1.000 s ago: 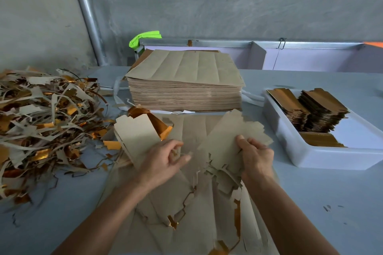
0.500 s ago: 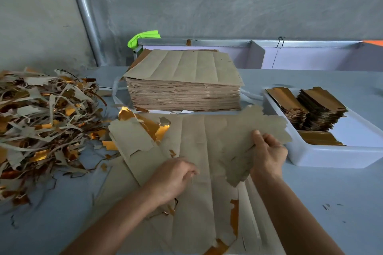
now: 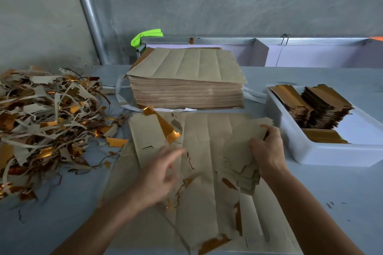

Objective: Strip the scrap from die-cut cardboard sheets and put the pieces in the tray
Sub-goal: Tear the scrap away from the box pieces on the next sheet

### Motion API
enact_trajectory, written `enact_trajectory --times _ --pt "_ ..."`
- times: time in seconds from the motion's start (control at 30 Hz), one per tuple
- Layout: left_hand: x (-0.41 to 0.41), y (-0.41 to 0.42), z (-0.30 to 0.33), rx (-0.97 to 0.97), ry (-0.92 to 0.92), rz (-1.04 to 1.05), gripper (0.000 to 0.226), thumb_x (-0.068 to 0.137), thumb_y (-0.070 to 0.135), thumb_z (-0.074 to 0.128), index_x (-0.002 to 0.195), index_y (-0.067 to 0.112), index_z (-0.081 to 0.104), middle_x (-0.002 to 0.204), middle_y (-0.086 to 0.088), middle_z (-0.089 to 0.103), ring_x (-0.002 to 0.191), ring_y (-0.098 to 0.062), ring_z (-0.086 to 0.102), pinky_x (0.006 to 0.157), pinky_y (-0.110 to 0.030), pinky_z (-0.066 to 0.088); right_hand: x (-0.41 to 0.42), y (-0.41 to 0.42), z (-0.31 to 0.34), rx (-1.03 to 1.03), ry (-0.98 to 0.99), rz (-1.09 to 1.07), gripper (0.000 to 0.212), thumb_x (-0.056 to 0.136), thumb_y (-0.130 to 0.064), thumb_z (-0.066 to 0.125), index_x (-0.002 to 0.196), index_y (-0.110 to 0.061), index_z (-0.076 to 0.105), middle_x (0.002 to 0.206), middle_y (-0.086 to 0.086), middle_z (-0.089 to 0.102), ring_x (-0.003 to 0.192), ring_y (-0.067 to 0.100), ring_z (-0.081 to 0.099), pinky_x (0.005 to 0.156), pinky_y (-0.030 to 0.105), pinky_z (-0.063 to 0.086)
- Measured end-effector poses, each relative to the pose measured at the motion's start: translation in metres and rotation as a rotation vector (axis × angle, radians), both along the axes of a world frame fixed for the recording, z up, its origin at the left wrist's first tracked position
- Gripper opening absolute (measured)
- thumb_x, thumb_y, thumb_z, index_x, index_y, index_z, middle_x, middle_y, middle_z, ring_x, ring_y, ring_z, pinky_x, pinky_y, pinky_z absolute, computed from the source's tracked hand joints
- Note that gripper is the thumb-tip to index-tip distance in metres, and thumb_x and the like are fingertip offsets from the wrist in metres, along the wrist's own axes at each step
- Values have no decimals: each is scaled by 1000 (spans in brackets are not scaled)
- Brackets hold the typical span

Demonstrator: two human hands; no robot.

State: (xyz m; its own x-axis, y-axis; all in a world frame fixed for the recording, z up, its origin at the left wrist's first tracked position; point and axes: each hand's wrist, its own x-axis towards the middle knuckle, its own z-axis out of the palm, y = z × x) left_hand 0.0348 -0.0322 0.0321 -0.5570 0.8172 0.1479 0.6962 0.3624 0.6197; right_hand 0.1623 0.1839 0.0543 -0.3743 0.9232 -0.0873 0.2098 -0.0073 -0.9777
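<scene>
A torn die-cut cardboard sheet (image 3: 207,141), brown on top and gold underneath, lies flat on the table before me. My right hand (image 3: 267,151) grips a small bundle of stripped brown pieces (image 3: 242,163) at the sheet's right side. My left hand (image 3: 159,174) hovers blurred over the sheet's left half, fingers loosely spread, holding nothing. One loosened piece (image 3: 149,136) lies at the sheet's upper left with a gold flap curled up. The white tray (image 3: 323,157) at the right holds stacks of finished gold-edged pieces (image 3: 317,105).
A tall stack of uncut sheets (image 3: 186,83) stands behind the work sheet. A big heap of brown and gold scrap strips (image 3: 45,122) covers the table's left side. A metal-framed partition (image 3: 269,51) and concrete wall close off the back.
My right hand has lowered its bundle of pieces onto the sheet's right side. My left hand has lifted off the sheet and opened, moving up and left.
</scene>
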Motion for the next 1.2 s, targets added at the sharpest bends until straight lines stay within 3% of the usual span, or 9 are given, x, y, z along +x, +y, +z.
enact_trajectory --times 0.07,0.2,0.3,0.47,0.63,0.83,0.97,1.07,1.2 --pt "-15 -3 -2 73 107 424 52 86 20 65 134 22 45 123 0 49 106 -13 51 89 -29 49 -4 -7 -2 9 -41 75 57 87 -1 50 137 -25 35 111 1 45 104 27 52 87 46 52" --pt "-33 0 -13 -158 -48 781 96 70 47 78 141 8 26 140 -21 31 131 -37 28 105 -49 30 -20 -25 -9 21 -139 215 59 89 1 48 143 -20 36 116 4 46 108 27 53 92 46 51" --pt "-35 10 -17 -145 -122 780 116 59 39 87 145 12 14 143 -20 21 133 -38 22 108 -47 30 -32 -37 -16 5 -209 303 51 89 1 46 137 -16 46 117 6 49 106 27 53 94 43 51" --pt "-37 24 -22 -21 -211 689 119 68 15 83 151 12 -2 155 -15 7 141 -30 13 113 -36 21 -33 -39 -27 -101 -190 306 29 90 0 51 112 -11 65 109 5 56 105 23 54 100 41 47" --pt "-36 34 -18 -267 -78 860 112 59 57 81 141 7 23 145 -19 30 133 -36 29 106 -42 30 -23 -31 -30 -117 -165 243 27 88 0 52 106 -12 68 98 2 60 101 24 57 96 41 50" --pt "-46 39 -16 -227 -98 829 87 68 44 80 135 7 41 141 -14 42 132 -33 36 107 -45 29 -13 -28 -34 -151 -86 211 21 87 0 56 98 -14 69 92 3 62 93 22 60 90 38 52" --pt "-46 39 -12 -24 -295 829 54 68 23 83 112 6 58 112 -14 63 103 -33 59 88 -42 49 -7 -25 -32 -194 -13 188 22 85 4 55 90 -13 69 91 7 64 87 20 59 83 34 53" --pt "-47 40 2 131 -463 852 48 67 15 84 105 5 56 102 -16 64 92 -33 62 72 -39 52 -1 -16 -25 -199 42 157 23 84 4 57 78 -13 69 89 9 65 83 22 60 73 31 53" --pt "-49 39 27 386 -765 646 43 66 5 82 102 9 59 93 -10 68 86 -30 65 72 -43 54 10 -3 -14 -161 70 130 20 83 2 61 74 -14 69 89 11 67 91 30 63 85 44 55"
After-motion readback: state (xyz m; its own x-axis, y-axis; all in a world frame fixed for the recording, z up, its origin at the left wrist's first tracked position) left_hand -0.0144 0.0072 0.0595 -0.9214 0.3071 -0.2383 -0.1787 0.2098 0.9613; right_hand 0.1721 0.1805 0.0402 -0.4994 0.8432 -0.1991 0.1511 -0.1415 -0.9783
